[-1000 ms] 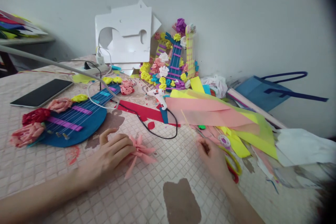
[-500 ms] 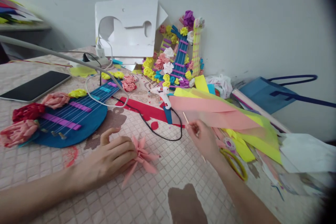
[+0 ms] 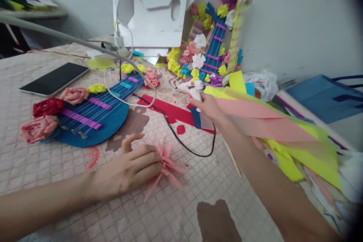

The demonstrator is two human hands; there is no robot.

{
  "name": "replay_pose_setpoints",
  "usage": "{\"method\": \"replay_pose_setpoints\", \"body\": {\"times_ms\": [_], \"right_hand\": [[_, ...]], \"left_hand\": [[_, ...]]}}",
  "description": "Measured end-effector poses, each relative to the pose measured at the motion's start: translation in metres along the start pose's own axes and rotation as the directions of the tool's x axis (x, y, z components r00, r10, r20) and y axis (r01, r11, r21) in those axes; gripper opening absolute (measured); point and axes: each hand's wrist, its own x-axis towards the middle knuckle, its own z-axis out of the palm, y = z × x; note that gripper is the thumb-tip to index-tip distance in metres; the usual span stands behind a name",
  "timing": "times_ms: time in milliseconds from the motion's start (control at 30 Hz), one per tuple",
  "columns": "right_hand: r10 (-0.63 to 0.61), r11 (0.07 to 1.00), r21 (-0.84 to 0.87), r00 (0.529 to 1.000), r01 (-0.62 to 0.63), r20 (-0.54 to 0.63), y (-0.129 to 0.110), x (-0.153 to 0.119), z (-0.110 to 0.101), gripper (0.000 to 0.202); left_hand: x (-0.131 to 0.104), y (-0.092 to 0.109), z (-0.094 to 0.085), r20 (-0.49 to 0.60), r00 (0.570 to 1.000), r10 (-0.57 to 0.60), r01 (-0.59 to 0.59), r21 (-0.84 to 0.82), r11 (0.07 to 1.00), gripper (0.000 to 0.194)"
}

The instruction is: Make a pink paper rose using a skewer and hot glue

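Note:
My left hand (image 3: 138, 164) rests on the table with its fingers closed on a pink paper flower (image 3: 168, 164), whose pointed petals spread out to the right. My right hand (image 3: 208, 106) is wrapped around the handle of a white hot glue gun (image 3: 193, 86), which points left. A thin wooden stick (image 3: 233, 159) shows beside my right forearm, its upper end hidden behind the arm. The gun's black cord (image 3: 181, 140) loops across the table. Left of my left hand lies a blue guitar cutout (image 3: 110, 132) with purple strips, strings and paper roses.
Red paper (image 3: 172, 111) lies past the cord. Pink and yellow crepe paper (image 3: 272, 121) covers the right side. A phone (image 3: 55, 79) and a white cable (image 3: 70, 38) are on the left. Flower-covered guitars (image 3: 212, 51) and a white foam board (image 3: 159, 26) lean against the wall.
My right hand has let go of the wooden stick and reached forward to grip the glue gun. My left hand stays at the flower. The whole view has shifted.

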Motion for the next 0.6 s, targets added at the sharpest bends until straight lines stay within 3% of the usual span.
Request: {"method": "replay_pose_setpoints", "body": {"times_ms": [100,233,333,433,600], "right_hand": [[0.01,0.986,0.168,1.0,-0.009,-0.006,-0.01,-0.044,-0.028,0.032],[0.061,0.996,0.061,0.998,-0.062,0.011,-0.014,-0.113,-0.058,0.034],[0.011,0.996,0.084,0.997,-0.018,0.081,-0.013,-0.151,-0.064,0.023],[-0.062,0.994,0.099,0.983,0.045,0.174,-0.016,-0.171,-0.061,0.021],[-0.062,0.993,0.116,0.933,0.022,0.354,-0.029,-0.18,-0.059,0.012]], "left_hand": [[0.001,-0.001,-0.002,0.0,1.0,0.003,-0.003,-0.006,1.0,0.033],[0.0,-0.003,-0.002,-0.017,1.0,-0.011,0.011,-0.006,1.0,0.034],[0.001,-0.003,-0.002,-0.026,1.0,-0.007,0.007,-0.009,1.0,0.035],[0.002,-0.002,-0.002,-0.008,1.0,0.006,-0.006,0.011,1.0,0.034],[0.001,-0.003,-0.001,0.001,1.0,0.025,-0.025,0.069,0.997,0.034]]}}
